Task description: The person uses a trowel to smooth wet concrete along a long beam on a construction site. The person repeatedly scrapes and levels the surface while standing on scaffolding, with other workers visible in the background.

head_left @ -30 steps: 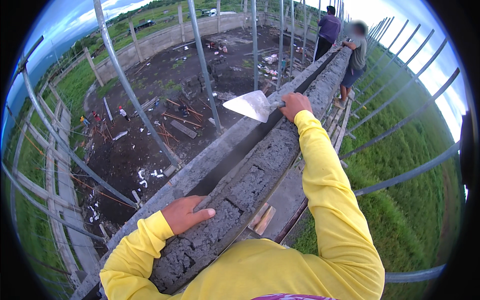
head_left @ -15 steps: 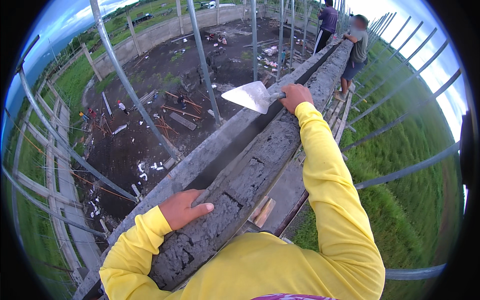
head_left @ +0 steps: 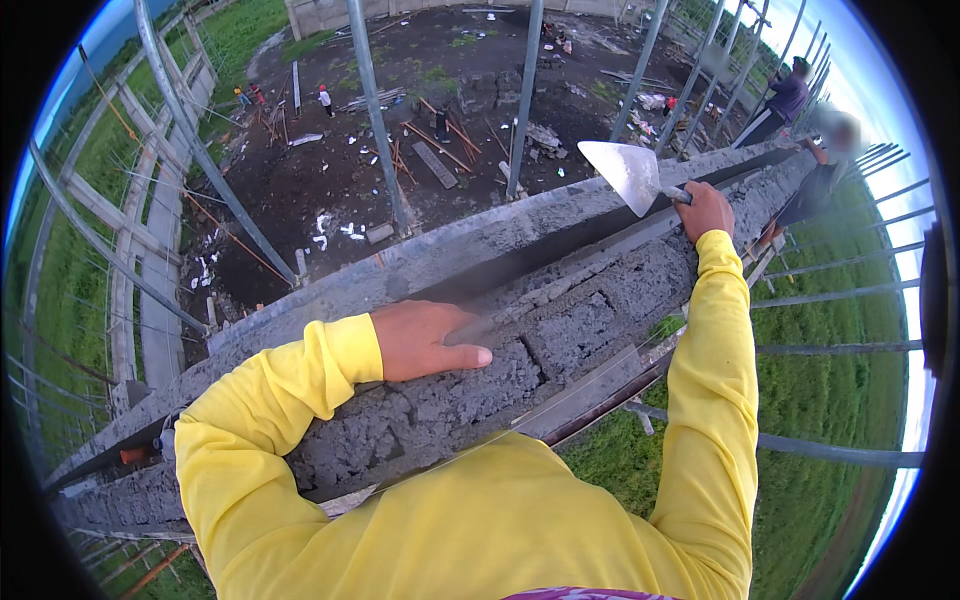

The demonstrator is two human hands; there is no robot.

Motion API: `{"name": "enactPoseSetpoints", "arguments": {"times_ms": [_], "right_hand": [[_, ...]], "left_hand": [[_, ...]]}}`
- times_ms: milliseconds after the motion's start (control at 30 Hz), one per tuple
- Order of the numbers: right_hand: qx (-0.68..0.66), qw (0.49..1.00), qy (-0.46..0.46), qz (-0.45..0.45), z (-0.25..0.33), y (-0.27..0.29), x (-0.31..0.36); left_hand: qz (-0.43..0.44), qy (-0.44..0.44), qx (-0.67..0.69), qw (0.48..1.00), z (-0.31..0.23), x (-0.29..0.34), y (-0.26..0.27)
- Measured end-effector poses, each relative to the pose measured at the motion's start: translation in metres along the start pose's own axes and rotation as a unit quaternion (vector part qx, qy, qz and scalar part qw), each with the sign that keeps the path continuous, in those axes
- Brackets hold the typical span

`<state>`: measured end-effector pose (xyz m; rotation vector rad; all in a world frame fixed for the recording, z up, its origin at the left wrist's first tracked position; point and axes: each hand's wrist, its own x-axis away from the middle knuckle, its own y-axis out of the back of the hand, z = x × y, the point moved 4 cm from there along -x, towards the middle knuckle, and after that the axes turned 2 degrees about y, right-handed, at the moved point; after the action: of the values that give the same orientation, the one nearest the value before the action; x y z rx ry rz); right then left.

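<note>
My right hand (head_left: pixel 708 212) is closed round the handle of a pointed mason's trowel (head_left: pixel 622 175), its blade raised over the concrete beam and aimed left. The hand's heel is close to the mortar-topped block wall (head_left: pixel 560 345), near its far edge. My left hand (head_left: pixel 425 340) lies palm down on the same wall, thumb stretched along the top. Its other fingers extend over the far edge, and their tips are hard to see. Rough grey mortar with dark gaps between blocks covers the wall top.
Beyond the wall runs a deep slot, then a grey concrete beam (head_left: pixel 330 290). Upright metal poles (head_left: pixel 378 120) rise behind it. Far below lies dark ground with planks and debris. A taut line runs along the wall's near side. Two people are by the wall at the upper right.
The view has turned left, so the wall lies more crosswise. My left hand has shifted along the wall with its fingers straighter. The trowel stays in my right hand.
</note>
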<state>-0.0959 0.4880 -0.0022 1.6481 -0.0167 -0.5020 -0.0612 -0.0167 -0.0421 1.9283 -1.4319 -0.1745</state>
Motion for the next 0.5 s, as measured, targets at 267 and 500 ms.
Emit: {"name": "enactPoseSetpoints", "arguments": {"times_ms": [267,500], "right_hand": [[0.006,1.000,0.008,-0.002,-0.0036,-0.0043,-0.0025],[0.009,1.000,0.012,-0.006,-0.0069,-0.0064,-0.0028]], "left_hand": [[-0.024,-0.013,-0.008,1.000,0.0051,-0.0007,-0.0033],[-0.015,-0.003,-0.016,1.000,0.0046,-0.0018,-0.0018]]}}
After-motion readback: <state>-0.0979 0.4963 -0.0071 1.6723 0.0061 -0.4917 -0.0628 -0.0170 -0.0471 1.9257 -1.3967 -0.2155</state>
